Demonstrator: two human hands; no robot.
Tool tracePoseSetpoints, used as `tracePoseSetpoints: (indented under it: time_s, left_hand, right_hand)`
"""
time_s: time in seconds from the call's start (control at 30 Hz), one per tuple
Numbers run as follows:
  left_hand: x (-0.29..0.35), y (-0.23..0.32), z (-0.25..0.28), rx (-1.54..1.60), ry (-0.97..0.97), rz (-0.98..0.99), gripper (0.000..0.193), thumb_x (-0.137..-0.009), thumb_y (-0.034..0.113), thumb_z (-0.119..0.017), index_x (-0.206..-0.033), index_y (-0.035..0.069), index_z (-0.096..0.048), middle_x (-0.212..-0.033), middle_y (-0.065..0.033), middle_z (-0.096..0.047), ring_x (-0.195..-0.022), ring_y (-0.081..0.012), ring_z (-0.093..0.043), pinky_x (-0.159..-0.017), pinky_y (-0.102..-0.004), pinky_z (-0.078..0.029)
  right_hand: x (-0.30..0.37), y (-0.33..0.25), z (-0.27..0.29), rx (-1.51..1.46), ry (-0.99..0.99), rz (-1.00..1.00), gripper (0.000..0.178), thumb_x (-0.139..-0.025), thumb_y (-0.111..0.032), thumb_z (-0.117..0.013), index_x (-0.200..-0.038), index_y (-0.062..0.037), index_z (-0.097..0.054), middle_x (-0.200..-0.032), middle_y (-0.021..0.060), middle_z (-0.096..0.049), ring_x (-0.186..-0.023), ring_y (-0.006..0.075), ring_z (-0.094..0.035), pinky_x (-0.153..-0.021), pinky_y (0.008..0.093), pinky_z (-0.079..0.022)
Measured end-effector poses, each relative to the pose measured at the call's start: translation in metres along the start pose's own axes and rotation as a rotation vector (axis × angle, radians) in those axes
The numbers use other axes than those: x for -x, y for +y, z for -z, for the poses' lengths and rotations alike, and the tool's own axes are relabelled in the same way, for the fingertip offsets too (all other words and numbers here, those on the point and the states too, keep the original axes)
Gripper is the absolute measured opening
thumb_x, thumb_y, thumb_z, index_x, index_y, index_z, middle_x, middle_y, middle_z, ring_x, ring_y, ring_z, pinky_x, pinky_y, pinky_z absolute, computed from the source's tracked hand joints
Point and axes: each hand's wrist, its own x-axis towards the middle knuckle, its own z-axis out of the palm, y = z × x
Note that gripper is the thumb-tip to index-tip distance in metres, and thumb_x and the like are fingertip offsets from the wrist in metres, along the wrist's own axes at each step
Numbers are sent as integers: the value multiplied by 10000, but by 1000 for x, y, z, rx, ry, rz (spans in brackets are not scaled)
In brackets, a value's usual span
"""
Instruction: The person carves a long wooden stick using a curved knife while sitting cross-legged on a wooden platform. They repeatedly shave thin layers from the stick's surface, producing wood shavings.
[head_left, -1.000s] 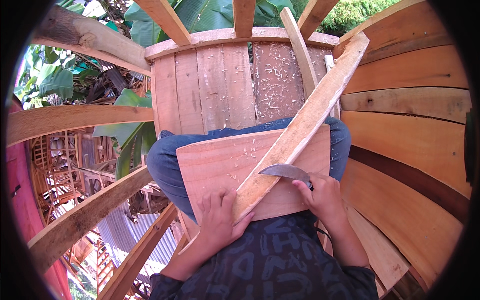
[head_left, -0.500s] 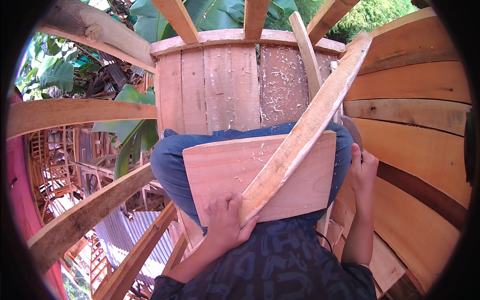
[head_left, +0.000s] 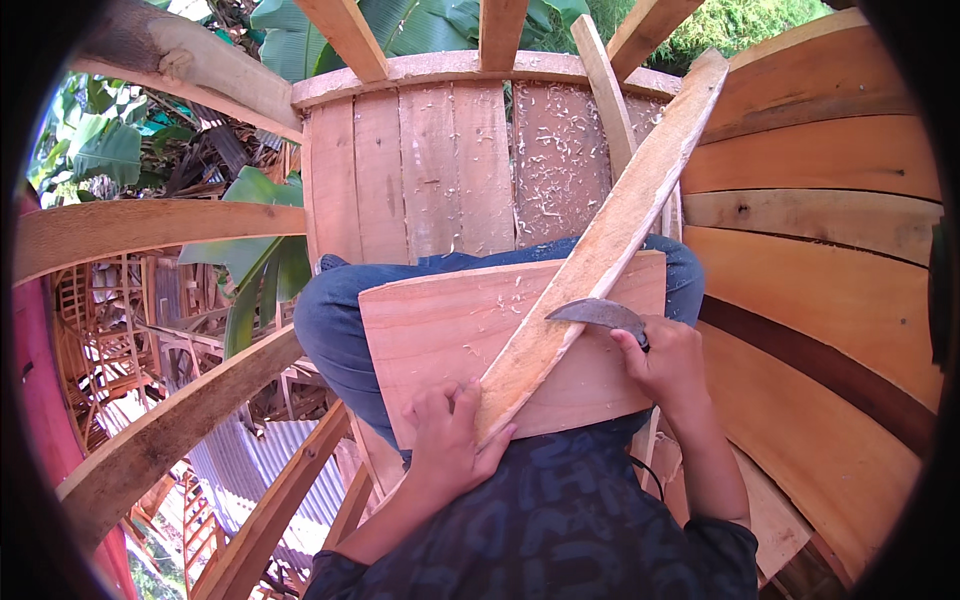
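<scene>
Across my lap lies a flat wooden board (head_left: 420,330), and a long narrow wooden slat (head_left: 610,230) slants over it from lower left to upper right. My left hand (head_left: 452,430) grips the slat's near end, thumb on one edge and fingers on the other. In my right hand (head_left: 668,360) is a curved knife (head_left: 600,315), its handle mostly hidden in the closed fingers. The blade points left and crosses the slat's right edge near the middle; whether it bites into the wood I cannot tell.
Beneath and ahead is a plank floor (head_left: 430,170) strewn with wood shavings (head_left: 560,160). A thin stick (head_left: 605,95) leans at the far edge. To the right rises a plank wall (head_left: 810,270). Wooden beams (head_left: 190,430) frame the open left side, with corrugated metal (head_left: 270,480) below.
My right hand has swung the knife from beside my right knee left and inward onto the slat. The left hand keeps its hold; the whole view has shifted slightly.
</scene>
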Motion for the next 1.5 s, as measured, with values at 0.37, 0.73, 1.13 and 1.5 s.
tracePoseSetpoints:
  time_s: [0.37, 0.73, 1.13, 1.5]
  left_hand:
    - [4, -1, -2, -22, 36, -15, 652, -774, 384, -728, -1254, 4, -503, -1089, -170, -460, -1016, -323, -442, -876, -465, -276]
    - [6, -4, -3, 18, 26, -34, 628, -785, 356, -715, -1247, -20, -517, -1082, -170, -475, -1017, -320, -442, -872, -455, -289]
    - [3, -3, 5, 95, -52, 11, 619, -787, 279, -697, -1277, -31, -481, -1138, -216, -446, -1053, -346, -414, -942, -471, -275]
    - [1, -2, 9, 148, -86, 35, 616, -802, 286, -674, -1290, -35, -478, -1141, -212, -451, -1077, -337, -402, -965, -480, -259]
  right_hand:
    - [-7, 34, -10, -175, 167, -326, 562, -907, -450, -608, -659, 54, -580, -632, 255, -574, -599, 415, -604, -522, 434, -442]
    - [29, -30, -1, -148, -112, -89, 535, -874, -428, -641, -626, 43, -593, -619, 258, -575, -616, 444, -601, -562, 480, -477]
    - [3, 7, -8, -74, 124, -143, 584, -891, -496, -605, -626, 25, -606, -593, 221, -587, -586, 391, -624, -519, 441, -479]
    - [13, -29, 4, -161, -127, -40, 563, -865, -494, -625, -655, 28, -644, -606, 236, -599, -616, 398, -638, -583, 458, -509]
